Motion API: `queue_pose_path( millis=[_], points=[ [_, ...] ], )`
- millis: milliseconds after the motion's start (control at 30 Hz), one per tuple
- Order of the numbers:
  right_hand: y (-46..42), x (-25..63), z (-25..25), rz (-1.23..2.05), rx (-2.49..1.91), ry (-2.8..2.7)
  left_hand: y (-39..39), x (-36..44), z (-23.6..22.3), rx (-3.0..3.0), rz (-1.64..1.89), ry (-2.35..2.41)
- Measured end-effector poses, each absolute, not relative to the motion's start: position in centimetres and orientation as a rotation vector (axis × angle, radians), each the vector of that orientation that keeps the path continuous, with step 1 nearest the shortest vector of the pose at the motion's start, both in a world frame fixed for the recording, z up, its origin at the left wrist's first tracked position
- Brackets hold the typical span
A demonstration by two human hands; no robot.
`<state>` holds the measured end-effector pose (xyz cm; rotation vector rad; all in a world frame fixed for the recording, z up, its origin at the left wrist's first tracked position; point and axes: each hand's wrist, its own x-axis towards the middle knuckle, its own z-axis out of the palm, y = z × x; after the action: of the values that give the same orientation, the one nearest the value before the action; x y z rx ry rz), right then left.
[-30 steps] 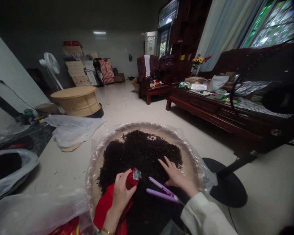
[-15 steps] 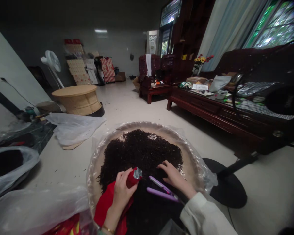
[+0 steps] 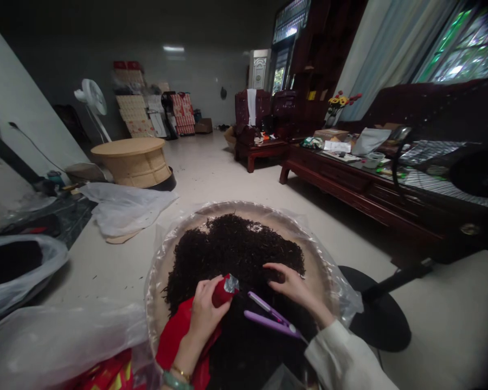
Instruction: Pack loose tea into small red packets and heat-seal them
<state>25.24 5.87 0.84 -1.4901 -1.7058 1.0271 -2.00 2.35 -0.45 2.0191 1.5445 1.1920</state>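
In my left hand point(image 3: 205, 309) is a small red foil pouch point(image 3: 223, 292), its silvery mouth tilted up to the right. More red material point(image 3: 177, 330) lies under that wrist. My right hand point(image 3: 288, 284) hovers over dark dried leaves point(image 3: 236, 244) that look like loose tea, its fingers curved with a gap between thumb and index finger; any leaves inside the curl are hard to make out. Between the hands rests a purple mini hair straightener point(image 3: 270, 324), jaws apart and pointing left. A wide round tray point(image 3: 156, 281) lined with clear plastic holds the leaves.
Red and gold packets point(image 3: 114, 374) lie in clear plastic at lower left. A plastic-lined container point(image 3: 52, 265) of dark material stands left. A black fan base point(image 3: 384, 314) sits right of the tray; beyond is a long wooden table point(image 3: 350, 184). A woven round stand point(image 3: 134, 162) is at the back left.
My right hand has lifted slightly and shifted a little right, its fingers more curled. My left hand keeps the red pouch almost in place. The view has turned slightly left.
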Motion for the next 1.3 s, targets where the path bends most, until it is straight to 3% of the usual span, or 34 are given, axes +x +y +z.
queue_pose_path(
  millis=[100, 233, 467, 700, 1133, 1300],
  points=[
    [6.2, 24.5, 1.2, 1.301, -1.420, -1.432, 2.6, -1.7, -0.3, 2.027, 1.206, 1.507],
    [6.2, 23.6, 2.1, 1.412, -1.336, -1.160, 2.9, -1.3, -0.2, 2.010, 1.219, 1.502],
    [6.1, 21.0, 6.3, 1.444, -1.163, -1.322, 3.1, -0.6, -0.2, 1.980, 1.212, 1.514],
    [6.0, 18.4, 7.8, 1.041, -1.131, -1.794, 3.0, -0.2, -0.1, 1.949, 1.231, 1.539],
    [4.7, 17.4, 7.7, 0.597, -1.223, -2.259, 3.1, -0.2, -0.8, 1.979, 1.246, 1.577],
    [4.5, 16.2, 7.4, 0.574, -1.172, -2.210, 3.0, 0.0, -0.6, 2.047, 1.261, 1.566]
  ],
)
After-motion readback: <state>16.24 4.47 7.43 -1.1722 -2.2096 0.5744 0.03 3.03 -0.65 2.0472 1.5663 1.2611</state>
